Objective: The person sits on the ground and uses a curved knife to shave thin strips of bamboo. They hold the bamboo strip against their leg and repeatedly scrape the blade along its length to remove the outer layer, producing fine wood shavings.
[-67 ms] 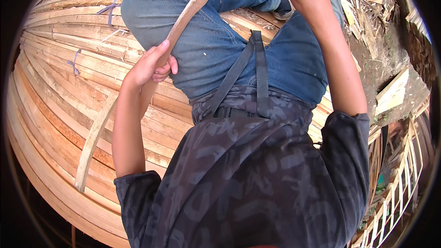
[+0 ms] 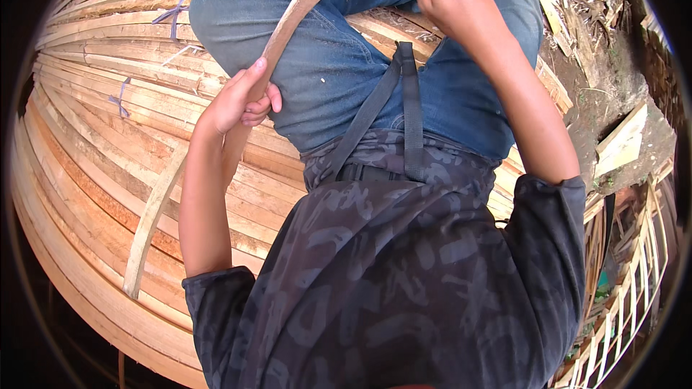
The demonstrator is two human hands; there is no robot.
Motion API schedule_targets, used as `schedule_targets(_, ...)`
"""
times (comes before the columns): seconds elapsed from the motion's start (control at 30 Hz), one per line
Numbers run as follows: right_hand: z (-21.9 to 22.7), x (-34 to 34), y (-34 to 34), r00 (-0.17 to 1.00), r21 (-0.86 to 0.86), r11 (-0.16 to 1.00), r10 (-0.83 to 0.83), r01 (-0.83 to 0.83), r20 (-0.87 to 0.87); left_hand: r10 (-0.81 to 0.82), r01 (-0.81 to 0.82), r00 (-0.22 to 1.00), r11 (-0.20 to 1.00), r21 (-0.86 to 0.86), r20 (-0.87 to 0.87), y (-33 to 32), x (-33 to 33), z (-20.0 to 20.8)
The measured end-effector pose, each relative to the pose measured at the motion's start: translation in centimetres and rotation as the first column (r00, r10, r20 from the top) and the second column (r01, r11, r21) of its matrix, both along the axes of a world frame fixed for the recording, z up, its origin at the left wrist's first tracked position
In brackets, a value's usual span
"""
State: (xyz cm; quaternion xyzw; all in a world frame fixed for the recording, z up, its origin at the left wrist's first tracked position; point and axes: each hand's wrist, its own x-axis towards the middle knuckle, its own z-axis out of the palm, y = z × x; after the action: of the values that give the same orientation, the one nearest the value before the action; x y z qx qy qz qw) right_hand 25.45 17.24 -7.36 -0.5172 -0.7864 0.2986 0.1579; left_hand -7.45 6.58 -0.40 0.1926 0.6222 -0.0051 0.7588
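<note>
My left hand is wrapped round a long wooden stick, with the thumb laid along it. The stick slants up and to the right across my bent left leg, and its far end passes out at the top edge. A rough, pale broken patch shows on its upper part; its lower part runs back beside my left forearm. Near the top edge, above my other thigh, my right hand is closed with its thumb out to the left. What it grips lies mostly beyond the picture's edge, so its kind cannot be made out.
Beneath me and to the left are rows of sawn wooden strips, some tied with purple cord. A loose pale strip lies across them. At right are wood scraps on the ground and a slatted wooden frame.
My right hand has come lower and to the left, nearer the stick. The left hand keeps its hold, and the stick has barely shifted.
</note>
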Motion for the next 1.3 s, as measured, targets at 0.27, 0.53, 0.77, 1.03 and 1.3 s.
schedule_targets(0.27,-5.2,5.0,3.9,0.966,0.171,0.967,-0.216,0.191,0.142,0.010,-0.012,0.999,0.998,-0.060,-0.047,1.1,1.1,0.6)
schedule_targets(0.53,0.5,-1.4,-1.7,0.997,-0.033,0.999,-0.008,0.011,0.076,-0.010,0.009,1.000,0.999,-0.050,-0.018,0.7,0.1,0.0)
schedule_targets(0.77,-4.9,0.8,1.0,0.988,0.133,0.986,-0.117,0.103,0.104,0.002,-0.004,1.000,0.999,-0.055,-0.027,1.1,0.7,0.6)
schedule_targets(1.03,-8.5,5.6,3.8,0.960,0.258,0.940,-0.258,0.224,0.106,0.003,-0.002,1.000,0.998,-0.059,0.026,1.3,0.6,0.1)
schedule_targets(1.3,-0.8,-0.4,-0.9,0.972,-0.017,0.987,-0.160,0.159,-0.171,-0.014,0.014,1.000,1.000,0.000,0.000,0.8,0.6,-0.4)
